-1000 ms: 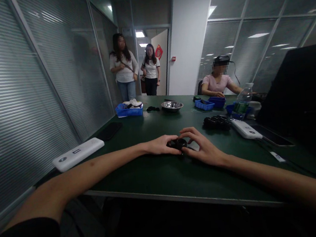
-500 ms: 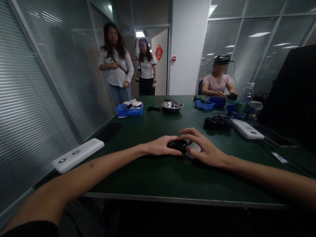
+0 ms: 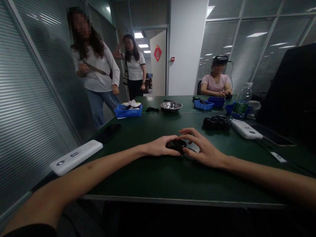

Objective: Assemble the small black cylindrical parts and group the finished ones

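Note:
Near the middle of the green table, my left hand (image 3: 160, 146) is closed around the left side of a small, rounded, glossy black object (image 3: 176, 145). Its kind I cannot make out. From the right, my right hand (image 3: 202, 149) has its thumb and curved fingers at the same object's right edge, gripping it there. Something whitish and partly see-through (image 3: 194, 148) shows under my right hand, mostly covered by the fingers.
Farther back stand a metal bowl (image 3: 171, 107) and a filled blue basket (image 3: 129, 110). Black items (image 3: 216, 123), a white power bank (image 3: 246, 129) and a bottle (image 3: 243, 100) lie or stand rightward. Another white power bank (image 3: 76, 156) lies left. One person (image 3: 216, 83) sits opposite; two stand behind.
The standing person at left has come closer along the glass wall, and the other has shifted left. My hands keep almost the same hold on the black object.

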`<state>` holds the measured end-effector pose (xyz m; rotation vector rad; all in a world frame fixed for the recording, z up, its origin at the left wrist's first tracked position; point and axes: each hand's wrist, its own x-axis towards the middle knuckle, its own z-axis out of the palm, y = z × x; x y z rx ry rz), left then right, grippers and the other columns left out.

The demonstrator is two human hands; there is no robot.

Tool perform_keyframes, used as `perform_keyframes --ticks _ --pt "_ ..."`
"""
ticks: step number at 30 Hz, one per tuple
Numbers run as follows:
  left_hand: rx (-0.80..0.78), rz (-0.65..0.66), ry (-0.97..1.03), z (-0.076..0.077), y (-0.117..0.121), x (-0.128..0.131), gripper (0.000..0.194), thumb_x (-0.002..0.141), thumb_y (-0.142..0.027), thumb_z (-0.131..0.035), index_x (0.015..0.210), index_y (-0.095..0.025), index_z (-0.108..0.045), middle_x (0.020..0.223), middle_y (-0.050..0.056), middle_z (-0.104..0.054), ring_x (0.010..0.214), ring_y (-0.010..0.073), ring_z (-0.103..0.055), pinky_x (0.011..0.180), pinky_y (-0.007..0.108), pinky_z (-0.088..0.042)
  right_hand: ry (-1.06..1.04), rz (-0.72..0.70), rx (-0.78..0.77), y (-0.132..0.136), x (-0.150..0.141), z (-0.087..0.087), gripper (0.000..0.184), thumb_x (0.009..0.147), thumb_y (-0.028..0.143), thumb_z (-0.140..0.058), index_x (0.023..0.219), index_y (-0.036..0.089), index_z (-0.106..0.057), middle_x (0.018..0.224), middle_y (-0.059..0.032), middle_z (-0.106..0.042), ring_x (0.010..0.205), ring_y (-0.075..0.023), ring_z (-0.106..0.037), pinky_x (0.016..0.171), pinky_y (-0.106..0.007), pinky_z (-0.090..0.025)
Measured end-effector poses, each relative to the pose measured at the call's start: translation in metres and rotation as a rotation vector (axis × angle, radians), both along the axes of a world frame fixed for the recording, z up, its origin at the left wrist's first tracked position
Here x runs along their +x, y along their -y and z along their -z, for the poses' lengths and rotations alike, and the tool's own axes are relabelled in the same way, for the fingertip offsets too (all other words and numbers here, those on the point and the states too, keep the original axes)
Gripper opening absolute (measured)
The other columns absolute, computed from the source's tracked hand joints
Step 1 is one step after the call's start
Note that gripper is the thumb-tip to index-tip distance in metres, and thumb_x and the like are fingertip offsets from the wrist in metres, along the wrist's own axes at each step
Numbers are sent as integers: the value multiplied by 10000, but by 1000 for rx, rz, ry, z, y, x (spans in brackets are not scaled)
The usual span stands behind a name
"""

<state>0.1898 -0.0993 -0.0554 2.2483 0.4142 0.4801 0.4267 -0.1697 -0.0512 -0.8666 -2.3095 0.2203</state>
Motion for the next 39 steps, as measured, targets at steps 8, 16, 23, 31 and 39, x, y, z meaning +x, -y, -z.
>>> perform_keyframes --ticks 8,16,23,31,39 --pt "0 0 3 0 0 0 511 859 -424 -755 1267 -160 -594 1133 71 -624 995 191 -577 846 304 -428 -3 -6 12 2 -2 -2 318 949 287 -614 1266 276 -590 1413 -111 -484 1296 -304 -520 1035 -522 -527" --pt "-38 -12 -5 -1 1 1 513 850 -413 -766 1262 -155 -601 1144 73 -629 993 190 -585 847 303 -433 -69 77 -5 -3 -3 3 289 917 419 -684 1143 253 -614 1218 -98 -543 1101 -277 -593 797 -424 -613" --pt "-26 7 1 0 -2 -2 536 855 -425 -761 1293 -163 -596 1161 76 -633 1012 197 -588 857 309 -439 3 18 -16 1 -2 -1 305 956 306 -599 1258 266 -607 1241 -99 -549 1095 -267 -595 865 -441 -585" --pt "-51 -13 -4 2 -2 0 498 846 -419 -771 1238 -155 -614 1116 69 -638 974 189 -594 828 299 -437 -49 61 -35 0 -2 0 270 937 393 -656 1162 253 -606 1209 -94 -552 1070 -259 -599 807 -411 -609" --pt "-19 -3 -3 0 -1 0 530 854 -443 -758 1275 -161 -601 1134 70 -630 982 190 -581 817 297 -431 -35 44 -9 -1 -1 -1 340 934 384 -663 1242 263 -587 1273 -106 -541 1166 -287 -571 868 -439 -585"
